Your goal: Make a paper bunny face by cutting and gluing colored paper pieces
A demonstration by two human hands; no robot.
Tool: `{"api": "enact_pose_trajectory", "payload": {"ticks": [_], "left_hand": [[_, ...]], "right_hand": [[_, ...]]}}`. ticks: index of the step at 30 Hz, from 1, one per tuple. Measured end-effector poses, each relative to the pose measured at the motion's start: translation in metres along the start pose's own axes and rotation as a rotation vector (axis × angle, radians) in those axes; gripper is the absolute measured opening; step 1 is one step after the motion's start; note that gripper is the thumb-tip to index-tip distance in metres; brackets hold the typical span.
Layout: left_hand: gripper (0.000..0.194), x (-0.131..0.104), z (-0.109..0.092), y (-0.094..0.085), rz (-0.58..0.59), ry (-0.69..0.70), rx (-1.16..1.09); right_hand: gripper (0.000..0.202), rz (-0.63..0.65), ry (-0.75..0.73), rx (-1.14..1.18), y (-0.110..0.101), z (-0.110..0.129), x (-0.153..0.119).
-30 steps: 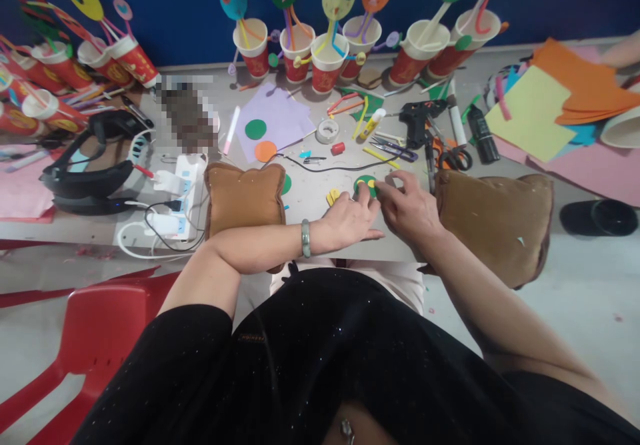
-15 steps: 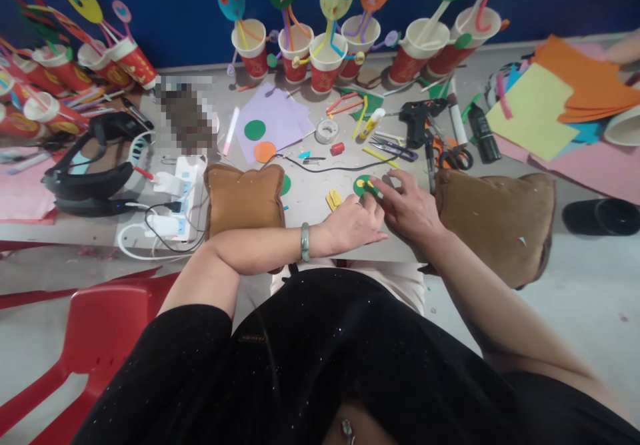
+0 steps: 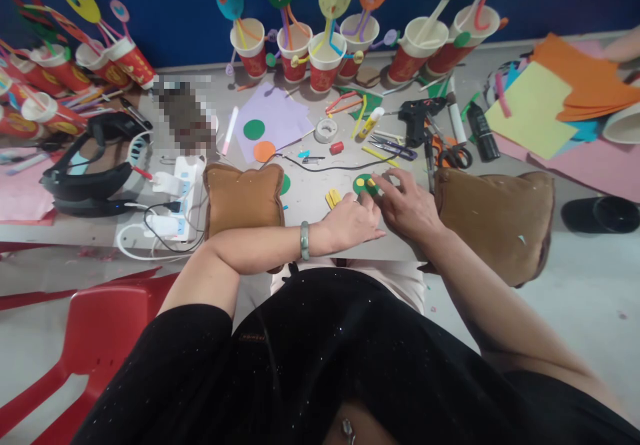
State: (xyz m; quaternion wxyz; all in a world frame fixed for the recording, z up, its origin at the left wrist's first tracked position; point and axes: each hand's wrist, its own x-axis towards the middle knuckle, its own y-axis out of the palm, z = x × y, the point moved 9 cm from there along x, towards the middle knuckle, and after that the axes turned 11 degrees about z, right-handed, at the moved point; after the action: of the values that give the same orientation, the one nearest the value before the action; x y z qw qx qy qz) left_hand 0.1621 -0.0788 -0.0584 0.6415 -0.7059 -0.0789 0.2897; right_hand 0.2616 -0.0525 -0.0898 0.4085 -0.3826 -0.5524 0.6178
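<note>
even, diffuse light; soft shadows; wide-angle stretch toward edges

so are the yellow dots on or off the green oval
On: two yellow dots lie within the outline of the green oval, one by the right hand. Whether stuck, cannot tell.

Crowded grey tabletop [image 3: 314, 183]
At the fingertips [image 3: 383, 182], a round green disc [image 3: 365, 177] (yellow-spotted); beyond them, a white tape roll [image 3: 326, 139] and a short red cylinder [image 3: 337, 148].
</note>
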Motion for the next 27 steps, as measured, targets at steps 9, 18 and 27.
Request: {"api": "enact_pose_trajectory", "payload": {"ticks": [9, 18, 27], "left_hand": [[0.061, 0.0004, -0.0008, 0.0031, -0.013, -0.003, 0.011], [0.06, 0.0002, -0.0016, 0.0047, -0.029, -0.003, -0.005], [0.06, 0.0007, -0.0022, 0.0059, -0.049, -0.002, -0.008]], "right_hand": [[0.049, -0.021, 0.033, 0.002, -0.0004, -0.0017, -0.0003], [0.05, -0.039, 0.076, 0.047, -0.0011, -0.0055, -0.0017], [0.046, -0.036, 0.071, 0.046, -0.0008, -0.0047, -0.0012]]}}
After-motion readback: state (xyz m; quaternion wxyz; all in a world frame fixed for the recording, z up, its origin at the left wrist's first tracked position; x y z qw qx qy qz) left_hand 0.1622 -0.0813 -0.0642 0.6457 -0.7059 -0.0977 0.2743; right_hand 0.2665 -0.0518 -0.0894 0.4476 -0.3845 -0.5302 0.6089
